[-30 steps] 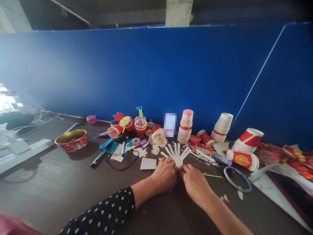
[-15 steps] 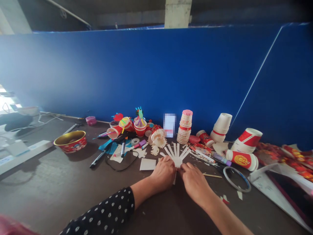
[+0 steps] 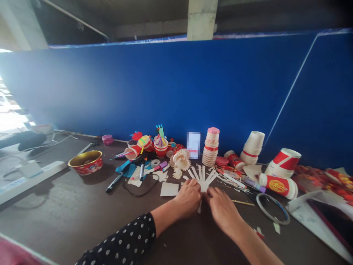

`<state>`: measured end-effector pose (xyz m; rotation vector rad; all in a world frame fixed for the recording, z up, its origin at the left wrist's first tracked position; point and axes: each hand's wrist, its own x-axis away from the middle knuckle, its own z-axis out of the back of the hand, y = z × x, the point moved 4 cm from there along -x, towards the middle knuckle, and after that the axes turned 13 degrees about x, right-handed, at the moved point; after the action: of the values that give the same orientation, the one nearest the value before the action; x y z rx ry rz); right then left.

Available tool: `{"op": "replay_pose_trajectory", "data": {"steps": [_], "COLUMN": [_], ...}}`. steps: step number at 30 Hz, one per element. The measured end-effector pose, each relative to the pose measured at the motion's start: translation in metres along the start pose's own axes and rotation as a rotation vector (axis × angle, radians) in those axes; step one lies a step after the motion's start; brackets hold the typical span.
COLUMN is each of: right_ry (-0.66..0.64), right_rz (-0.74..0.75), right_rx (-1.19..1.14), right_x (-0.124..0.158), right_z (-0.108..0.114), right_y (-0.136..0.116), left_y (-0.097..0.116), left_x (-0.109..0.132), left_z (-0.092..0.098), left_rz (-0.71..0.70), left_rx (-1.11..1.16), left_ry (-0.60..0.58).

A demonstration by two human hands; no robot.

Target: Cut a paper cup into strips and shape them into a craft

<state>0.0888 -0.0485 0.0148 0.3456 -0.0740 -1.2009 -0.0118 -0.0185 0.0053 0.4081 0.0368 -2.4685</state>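
Between my two hands lies a white cut paper cup [image 3: 203, 184], splayed flat with narrow strips fanning out from a round middle. One strip points back toward me beneath the hands. My left hand [image 3: 188, 198] is closed at its left edge, fingers curled. My right hand [image 3: 222, 207] pinches at its right edge, with fingertips close to the left hand's. The fingertips partly hide what they grip. Left of my left hand, a white square card [image 3: 169, 189] rests on the dark table.
Behind the hands are stacked paper cups [image 3: 211, 149], decorated cups [image 3: 161, 147], a marker [image 3: 141, 172] and paper scraps. On the left stand a red-and-gold bowl [image 3: 86, 163] and a power strip [image 3: 33, 180]. A tape roll [image 3: 273, 208] and a tablet [image 3: 331, 221] lie right.
The whole view has shifted slightly, so things sit a little lower and further right. Both hands stay at the cut paper cup with almost no other movement.
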Motion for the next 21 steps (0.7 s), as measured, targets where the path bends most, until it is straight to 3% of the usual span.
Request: {"op": "replay_pose_trajectory", "data": {"steps": [8,14,21], "right_ry": [0.016,0.032,-0.036], "right_rz": [0.034,0.036,0.032], "right_rx": [0.016,0.049,-0.013], "right_x": [-0.010,-0.008,-0.004], "right_z": [-0.028,-0.019,-0.009], "right_y": [0.007,0.008,0.006], "left_y": [-0.002,-0.011,-0.013], "left_x": [-0.012,-0.018,-0.020], "left_z": [-0.003,-0.012,-0.014], "left_rz": [0.038,0.079,0.092], "left_rx": [-0.017,0.023,0.054], "left_ry": [-0.040,-0.048,-0.031]}}
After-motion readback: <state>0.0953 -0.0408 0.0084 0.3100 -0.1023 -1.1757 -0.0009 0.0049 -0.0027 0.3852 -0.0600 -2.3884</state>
